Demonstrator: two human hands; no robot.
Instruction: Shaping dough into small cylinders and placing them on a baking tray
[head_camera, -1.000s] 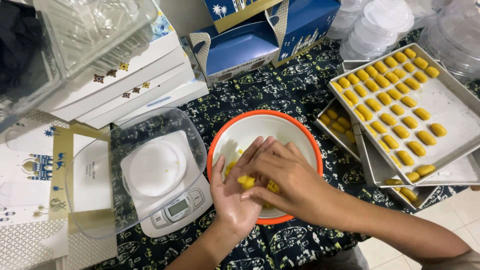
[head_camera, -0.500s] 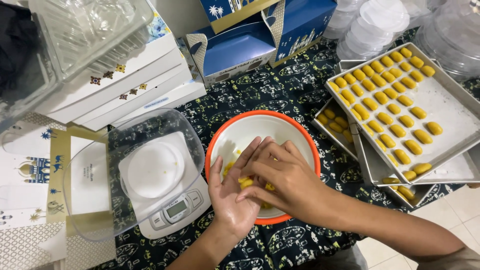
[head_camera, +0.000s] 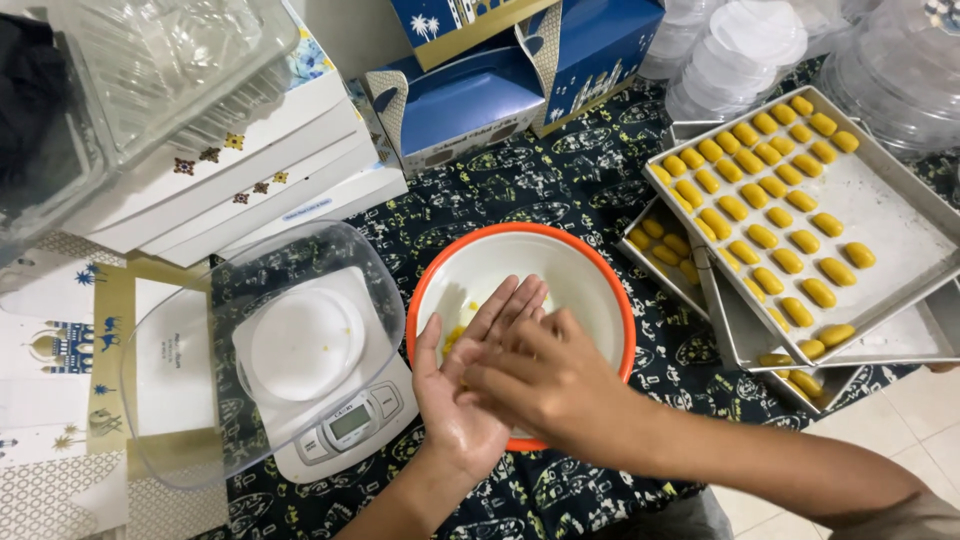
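My left hand (head_camera: 462, 415) lies palm up over a white bowl with an orange rim (head_camera: 602, 272), fingers stretched toward the bowl's middle. My right hand (head_camera: 548, 385) rests palm down across the left palm, pressed flat on it. What lies between the two palms is hidden. A few small yellow dough bits (head_camera: 455, 336) sit in the bowl beside my left thumb.
A white kitchen scale (head_camera: 345, 422) under a clear plastic tub (head_camera: 190, 340) stands left of the bowl. Metal trays (head_camera: 890, 205) with rows of yellow pastries (head_camera: 770, 236) are stacked at the right. Blue boxes (head_camera: 480, 100), white boxes (head_camera: 250, 190) and clear lids (head_camera: 740, 40) line the back.
My right hand has slid back along the left palm toward the wrist, baring the left fingers. The yellow piece seen between the hands earlier is now covered.
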